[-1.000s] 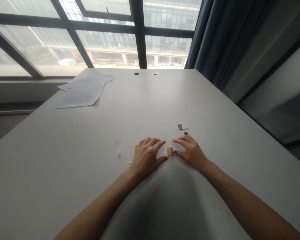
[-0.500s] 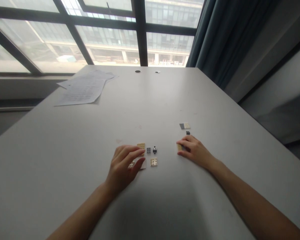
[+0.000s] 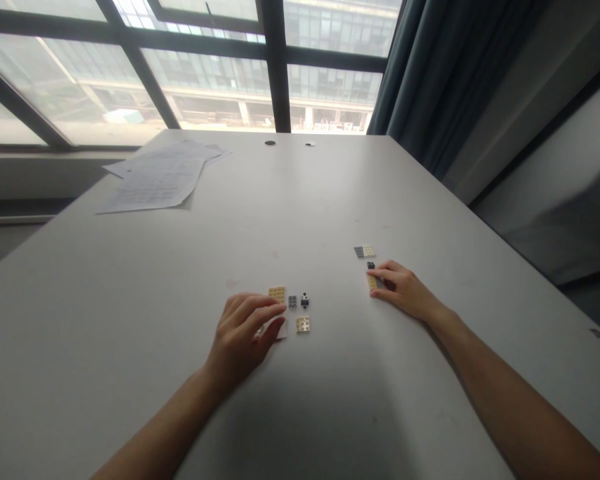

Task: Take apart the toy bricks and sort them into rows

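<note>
My left hand (image 3: pixel 244 330) is over the near middle of the table, thumb and fingers apart, holding nothing that I can see. It partly covers a tan studded toy plate (image 3: pixel 277 294) and a flat white piece (image 3: pixel 281 330). Just right of its fingertips are a small grey studded piece (image 3: pixel 293 301), a grey and black piece with knobs (image 3: pixel 305 301) and a tan square piece (image 3: pixel 303 325). My right hand (image 3: pixel 397 288) grips a tan toy plate (image 3: pixel 373 283) at the table, with something grey beside it partly hidden under the fingers.
Beyond my right fingertips lie a small black piece (image 3: pixel 371 265) and a grey and cream studded pair (image 3: pixel 365 251). Printed papers (image 3: pixel 155 183) lie at the far left of the white table (image 3: pixel 280 213). Window frames and a dark curtain (image 3: pixel 425 87) stand behind it.
My right hand has slid the tan plate to the right and slightly away, close to the black piece. My left hand stays nearly in place, while the view has shifted a little.
</note>
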The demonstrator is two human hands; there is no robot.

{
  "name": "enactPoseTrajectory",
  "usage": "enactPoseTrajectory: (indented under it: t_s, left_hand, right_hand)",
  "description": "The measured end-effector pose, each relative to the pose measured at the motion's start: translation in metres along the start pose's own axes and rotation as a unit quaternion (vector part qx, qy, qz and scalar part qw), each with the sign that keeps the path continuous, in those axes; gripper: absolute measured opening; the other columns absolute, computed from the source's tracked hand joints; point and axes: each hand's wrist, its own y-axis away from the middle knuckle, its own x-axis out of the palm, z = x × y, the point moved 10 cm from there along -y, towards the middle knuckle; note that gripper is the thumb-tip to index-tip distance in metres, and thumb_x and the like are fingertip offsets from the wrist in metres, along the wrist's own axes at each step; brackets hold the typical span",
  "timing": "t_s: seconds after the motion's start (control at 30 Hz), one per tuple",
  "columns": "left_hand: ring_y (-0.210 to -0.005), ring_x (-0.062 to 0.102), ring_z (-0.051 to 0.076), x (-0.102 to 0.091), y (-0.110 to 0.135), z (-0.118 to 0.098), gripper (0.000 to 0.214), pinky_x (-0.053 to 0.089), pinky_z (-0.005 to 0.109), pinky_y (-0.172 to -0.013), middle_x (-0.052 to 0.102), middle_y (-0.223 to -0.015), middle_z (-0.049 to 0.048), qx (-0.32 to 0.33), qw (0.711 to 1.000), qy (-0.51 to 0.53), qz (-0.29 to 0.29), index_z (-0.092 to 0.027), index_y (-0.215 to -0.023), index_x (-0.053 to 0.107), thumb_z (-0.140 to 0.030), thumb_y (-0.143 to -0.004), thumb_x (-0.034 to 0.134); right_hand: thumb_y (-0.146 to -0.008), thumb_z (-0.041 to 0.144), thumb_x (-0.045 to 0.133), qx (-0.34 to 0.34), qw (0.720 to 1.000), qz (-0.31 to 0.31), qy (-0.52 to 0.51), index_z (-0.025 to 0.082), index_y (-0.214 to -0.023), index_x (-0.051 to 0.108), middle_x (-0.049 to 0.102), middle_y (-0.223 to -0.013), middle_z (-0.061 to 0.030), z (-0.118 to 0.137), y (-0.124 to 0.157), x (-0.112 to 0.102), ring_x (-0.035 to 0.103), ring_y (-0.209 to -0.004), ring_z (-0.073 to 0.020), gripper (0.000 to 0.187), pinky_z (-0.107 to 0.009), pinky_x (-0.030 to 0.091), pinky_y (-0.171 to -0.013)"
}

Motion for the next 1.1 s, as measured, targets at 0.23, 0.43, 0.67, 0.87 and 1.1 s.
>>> enactPoseTrajectory:
  t_s: [0.23,0.43,0.67,0.87,1.1]
  left_hand:
    - [-0.086,0.062,0.017,0.0,0.002,0.002,0.017,0.048,0.034,-0.083,0.069,-0.093,0.0028,-0.006,1.0,-0.01,0.01,-0.025,-0.098,0.066,-0.017,-0.083,0.066]
    - [-0.086,0.061,0.018,0.001,0.002,0.001,0.019,0.048,0.035,-0.083,0.068,-0.092,0.0034,-0.001,1.0,-0.008,0.014,-0.024,-0.098,0.065,-0.013,-0.082,0.067]
    - [-0.086,0.062,0.018,-0.006,0.0,0.006,0.02,0.048,0.035,-0.081,0.068,-0.092,0.0033,-0.013,1.0,-0.011,-0.01,-0.024,-0.097,0.065,-0.013,-0.08,0.068]
    - [-0.087,0.062,0.019,-0.021,0.002,0.028,0.014,0.049,0.037,-0.084,0.067,-0.095,0.0036,-0.082,0.994,-0.052,-0.052,-0.024,-0.097,0.065,-0.019,-0.084,0.065]
    - [-0.112,0.056,0.027,0.004,-0.001,0.055,0.035,0.045,0.046,-0.097,0.063,-0.121,0.0086,-0.109,0.987,-0.054,0.102,-0.025,-0.119,0.06,-0.036,-0.086,0.063]
  right_hand:
    - [-0.075,0.037,0.074,0.008,1.0,-0.013,-0.019,0.022,-0.113,0.067,0.062,-0.103,-0.0056,-0.007,0.003,-0.008,0.054,-0.068,-0.0141,0.041,-0.03,0.051,-0.065]
    - [-0.078,0.036,0.072,0.015,1.0,-0.025,-0.007,0.021,-0.105,0.07,0.063,-0.096,-0.0045,-0.01,0.002,-0.009,0.054,-0.067,-0.0138,0.031,-0.029,0.048,-0.064]
    - [-0.08,0.036,0.069,0.012,1.0,-0.025,-0.001,0.022,-0.105,0.07,0.062,-0.096,-0.0043,-0.008,0.001,-0.008,0.053,-0.066,-0.013,0.029,-0.028,0.047,-0.064]
    - [-0.08,0.038,0.068,0.016,1.0,-0.025,0.001,0.022,-0.105,0.07,0.062,-0.096,-0.0041,-0.008,0.001,-0.01,0.053,-0.065,-0.0126,0.029,-0.028,0.047,-0.063]
    - [-0.077,0.04,0.071,0.004,0.999,-0.052,0.0,0.022,-0.109,0.069,0.062,-0.092,-0.0036,-0.007,0.002,-0.011,0.054,-0.064,-0.0134,0.037,-0.029,0.049,-0.064]
